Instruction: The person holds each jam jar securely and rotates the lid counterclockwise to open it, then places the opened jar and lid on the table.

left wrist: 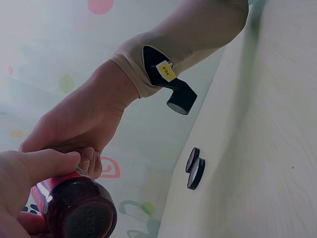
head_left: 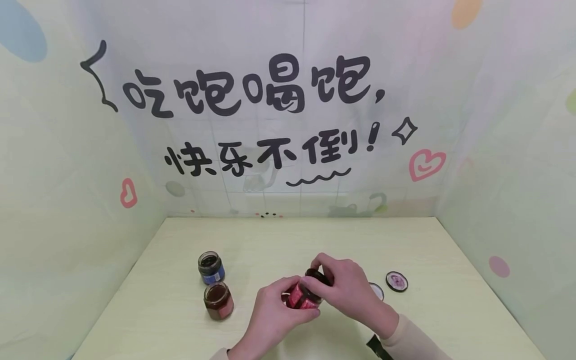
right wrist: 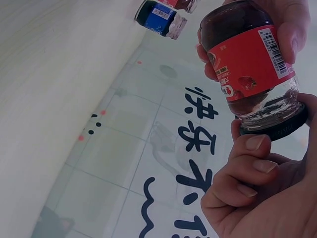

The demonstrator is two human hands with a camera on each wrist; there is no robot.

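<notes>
A glass jam jar [right wrist: 252, 64] with a red label is held up off the table, tilted. My left hand [head_left: 275, 309] grips its body, fingers and thumb around the label. The fingers of my right hand [head_left: 348, 287] pinch the black lid [right wrist: 277, 123] at the jar's mouth. In the right wrist view the lid sits over the rim; whether it is threaded tight cannot be told. The jar's dark base [left wrist: 84, 213] faces the left wrist camera.
Two lidless jars stand on the table [head_left: 153, 300] at the left: one blue-labelled [head_left: 212, 274], one with a reddish label [head_left: 219, 306]. On the right lie two loose lids, one with a purple-smeared inside [head_left: 397, 282], the other partly hidden [head_left: 377, 290] behind my right hand.
</notes>
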